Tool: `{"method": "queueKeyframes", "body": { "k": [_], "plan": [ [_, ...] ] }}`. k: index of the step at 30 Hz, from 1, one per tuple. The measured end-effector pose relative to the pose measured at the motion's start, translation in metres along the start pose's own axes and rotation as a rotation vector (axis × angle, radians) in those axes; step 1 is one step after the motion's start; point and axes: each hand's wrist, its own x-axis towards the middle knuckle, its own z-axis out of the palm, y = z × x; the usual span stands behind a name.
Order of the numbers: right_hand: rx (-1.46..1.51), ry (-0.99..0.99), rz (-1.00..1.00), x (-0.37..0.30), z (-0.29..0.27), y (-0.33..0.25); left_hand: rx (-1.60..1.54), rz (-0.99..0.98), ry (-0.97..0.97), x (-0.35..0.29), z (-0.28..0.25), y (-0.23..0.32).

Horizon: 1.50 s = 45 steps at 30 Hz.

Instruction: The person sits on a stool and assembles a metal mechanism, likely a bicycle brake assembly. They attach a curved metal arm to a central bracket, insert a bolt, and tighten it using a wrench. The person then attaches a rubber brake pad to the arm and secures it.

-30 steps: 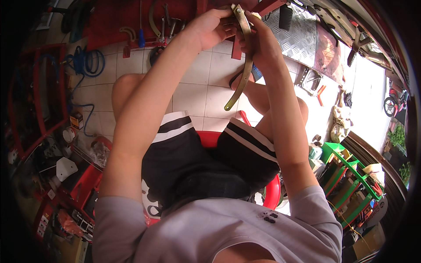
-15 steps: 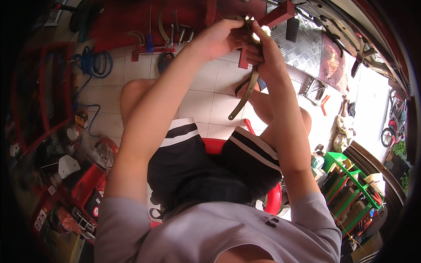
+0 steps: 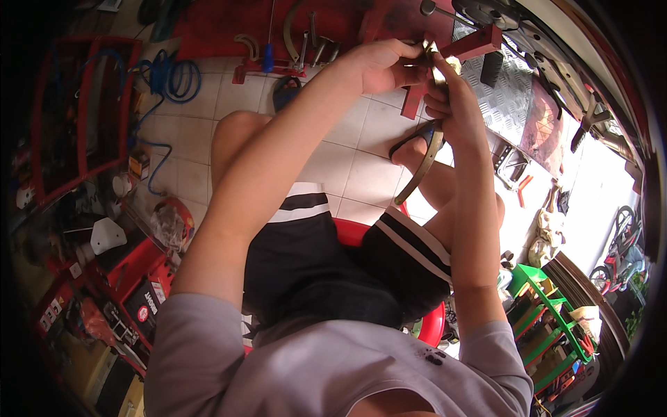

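Note:
Out at arm's length, both hands meet at the upper end of a curved brass-coloured metal strip with small holes. My right hand is closed around its upper part, and the free end hangs down toward my knee. My left hand comes in from the left, thumb and fingers pinched at the strip's top end. Whether those fingers also hold a smaller part is too unclear to tell. Close behind the hands are a red square metal bar and a red upright piece.
A blue-handled screwdriver, a wrench and a curved strip are at the red rack ahead. Blue hose coils at left on the tiles. A green rack stands at right. A red stool is under me.
The whole view has shifted, so the surroundings and both hands appear farther right. Both hands stay together at the strip's upper end, and the strip hangs in nearly the same way.

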Motion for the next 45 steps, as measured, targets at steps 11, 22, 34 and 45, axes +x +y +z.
{"method": "queueKeyframes", "body": {
  "k": [11,22,34,45],
  "plan": [
    [0.095,-0.016,-0.06,-0.001,-0.007,0.003,0.095,0.053,-0.094,0.003,0.004,-0.001],
    [0.06,-0.056,-0.074,-0.001,-0.005,0.005,0.07,-0.02,-0.2,0.008,-0.013,0.003],
    [0.01,-0.056,-0.112,-0.002,-0.006,0.002,-0.008,-0.085,-0.261,0.007,-0.021,0.009],
    [-0.02,-0.056,-0.14,-0.001,-0.006,0.002,0.011,-0.009,-0.129,0.005,-0.014,0.007]
  ]
}}
